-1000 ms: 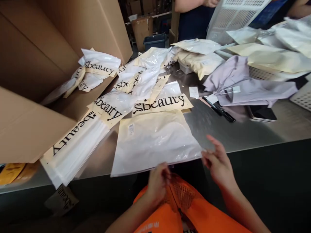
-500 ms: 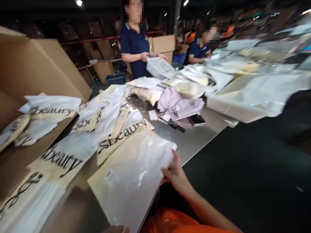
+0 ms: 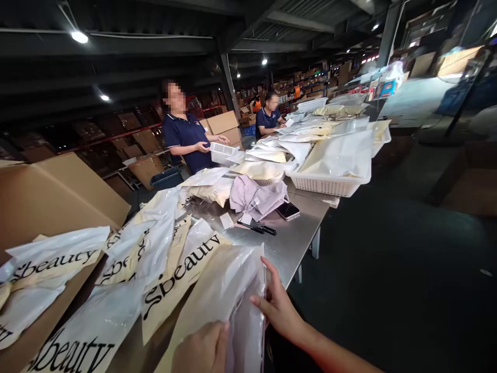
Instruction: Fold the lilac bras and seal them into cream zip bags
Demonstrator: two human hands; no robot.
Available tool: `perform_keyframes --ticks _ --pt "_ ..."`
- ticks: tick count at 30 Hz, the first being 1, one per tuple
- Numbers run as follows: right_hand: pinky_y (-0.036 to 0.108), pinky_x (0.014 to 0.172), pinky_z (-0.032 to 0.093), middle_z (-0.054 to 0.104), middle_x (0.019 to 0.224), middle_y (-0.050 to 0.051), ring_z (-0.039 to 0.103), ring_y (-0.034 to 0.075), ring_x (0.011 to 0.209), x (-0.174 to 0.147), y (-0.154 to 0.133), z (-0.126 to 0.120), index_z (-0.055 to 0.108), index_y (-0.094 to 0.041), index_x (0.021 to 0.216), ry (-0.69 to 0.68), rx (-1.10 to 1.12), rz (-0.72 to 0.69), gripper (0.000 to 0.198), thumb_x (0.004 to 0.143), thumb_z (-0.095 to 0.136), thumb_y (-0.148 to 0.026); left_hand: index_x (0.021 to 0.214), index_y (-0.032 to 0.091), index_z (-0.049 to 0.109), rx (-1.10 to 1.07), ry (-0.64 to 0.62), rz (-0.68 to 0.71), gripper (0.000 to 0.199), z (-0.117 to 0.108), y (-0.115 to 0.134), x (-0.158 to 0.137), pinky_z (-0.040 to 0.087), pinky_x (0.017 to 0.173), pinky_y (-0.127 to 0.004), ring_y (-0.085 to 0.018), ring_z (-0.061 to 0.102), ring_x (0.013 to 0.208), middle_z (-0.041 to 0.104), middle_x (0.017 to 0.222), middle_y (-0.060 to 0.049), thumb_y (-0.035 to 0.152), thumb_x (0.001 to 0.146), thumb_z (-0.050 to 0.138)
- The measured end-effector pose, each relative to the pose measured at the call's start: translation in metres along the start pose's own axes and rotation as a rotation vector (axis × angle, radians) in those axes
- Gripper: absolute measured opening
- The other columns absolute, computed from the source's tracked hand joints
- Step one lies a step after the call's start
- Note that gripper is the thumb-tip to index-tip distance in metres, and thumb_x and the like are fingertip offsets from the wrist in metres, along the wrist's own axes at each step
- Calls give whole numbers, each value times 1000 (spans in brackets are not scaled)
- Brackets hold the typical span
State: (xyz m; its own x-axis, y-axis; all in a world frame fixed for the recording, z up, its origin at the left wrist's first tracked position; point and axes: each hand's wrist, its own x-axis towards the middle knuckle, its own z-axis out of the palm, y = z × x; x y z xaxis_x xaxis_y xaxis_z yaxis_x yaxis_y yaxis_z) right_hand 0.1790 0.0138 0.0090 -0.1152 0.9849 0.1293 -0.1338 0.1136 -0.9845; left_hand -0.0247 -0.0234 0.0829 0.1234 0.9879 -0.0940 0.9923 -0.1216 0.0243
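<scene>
In front of me is a cream and translucent plastic mailer bag (image 3: 221, 274), standing tilted with its long side edge facing right. My left hand (image 3: 204, 347) is closed on the near part of that edge, its thumb on top. At the upper right, my right hand (image 3: 277, 305) has its thumb and fingers about the bag's edge, with a loose flap of film between the hands. Behind and left of it lies another mailer with "Sbeauty" lettering (image 3: 180, 274). More lettered mailers (image 3: 128, 300) overlap along the metal table (image 3: 298, 233).
A large cardboard box (image 3: 77, 191) with mailers stands at left. Farther along lie a black pen (image 3: 250, 226), a phone (image 3: 288, 210) and lilac cloth (image 3: 252, 194). White baskets (image 3: 330, 185) of packages sit beyond. Two co-workers (image 3: 182, 134) are across the table.
The bag has turned from lying flat toward me to a more upright tilt, showing its edge. My left hand has moved up onto the edge. My view has risen.
</scene>
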Motion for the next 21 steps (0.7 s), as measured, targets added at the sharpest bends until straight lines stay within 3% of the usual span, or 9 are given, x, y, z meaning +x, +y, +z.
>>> perform_keyframes --ticks 3,6,10,13,17,19,21 --pt "28 60 39 52 69 -4 48 17 59 12 -1 -18 10 -18 154 53 -239 -31 82 93 55 -50 88 32 74 -126 150 -146 44 -27 -35 6 46 60 -32 -27 69 78 77 97 -4 49 95 34" --pt "28 60 37 49 62 -5 48 17 58 20 -2 -33 34 -15 146 112 -436 -47 63 93 52 -44 92 30 75 -114 267 -260 45 -53 -48 6 44 61 -32 -27 67 75 77 101 -5 52 92 35" --pt "28 57 37 54 62 -1 51 17 55 20 -11 -40 61 -16 119 155 -585 -36 47 90 52 -53 77 24 71 68 347 -176 47 -79 -28 0 36 65 -31 -24 64 75 75 85 -6 43 96 33" --pt "27 58 38 57 64 -1 52 16 56 22 -18 -39 66 -19 110 222 -676 -102 44 91 53 -56 73 21 68 106 307 -114 47 -87 -11 4 29 61 -30 -20 60 71 71 79 -5 40 99 34" --pt "27 61 42 57 71 1 54 15 61 13 -26 -29 67 -21 105 369 -742 -282 32 90 59 -47 70 19 65 83 282 -114 45 -87 -7 7 23 57 -28 -15 52 62 65 73 -2 37 100 37" --pt "29 65 47 58 73 2 56 16 64 3 -26 -18 68 -22 102 315 -668 -277 26 89 59 -43 68 18 64 71 289 -108 44 -84 -8 6 22 56 -28 -14 50 60 63 71 -1 36 99 39" --pt "32 74 53 64 85 4 63 18 73 -4 -23 -1 65 -23 113 139 -448 -109 35 84 65 -42 68 18 64 71 299 -90 43 -79 -9 4 23 55 -29 -14 49 58 62 71 -1 35 99 40"
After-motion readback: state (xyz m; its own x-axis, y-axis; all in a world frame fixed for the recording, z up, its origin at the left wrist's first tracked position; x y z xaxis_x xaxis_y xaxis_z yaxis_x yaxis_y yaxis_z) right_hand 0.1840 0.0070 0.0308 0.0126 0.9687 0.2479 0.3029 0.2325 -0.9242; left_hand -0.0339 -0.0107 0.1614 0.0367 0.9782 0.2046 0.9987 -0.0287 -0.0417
